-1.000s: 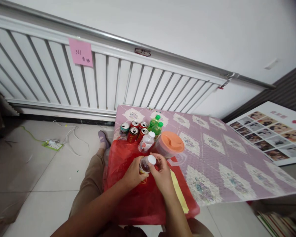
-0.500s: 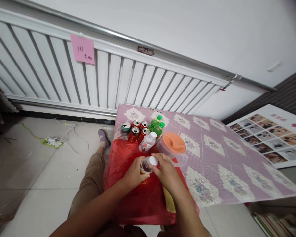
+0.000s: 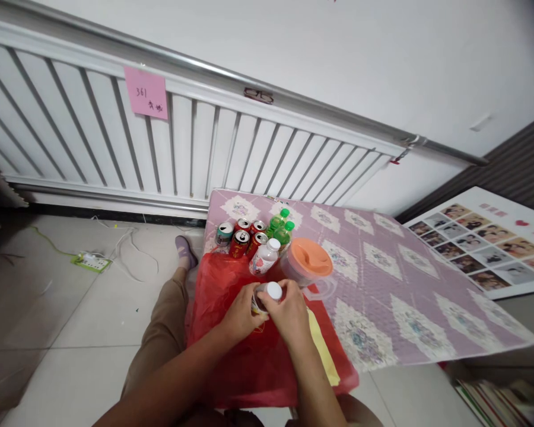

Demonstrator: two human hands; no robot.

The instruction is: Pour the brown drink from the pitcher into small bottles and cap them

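A small clear bottle with a white cap is held over the red cover. My left hand wraps its body from the left. On the other side, my right hand closes round the bottle just under the cap, thumb across the front. Fingers hide much of the label. Just beyond stands a white bottle with a printed label. To its right is a clear pitcher with an orange lid. A yellow cloth lies beside my right forearm.
Behind the white bottle stand several red cans, a teal can and two green-capped bottles. A lilac patterned cloth stretches right. The radiator runs behind; a power strip lies on the floor.
My right hand has shifted round the bottle, its thumb now lower and further left. The forearm has moved left, uncovering more of the yellow cloth. The view has shifted slightly.
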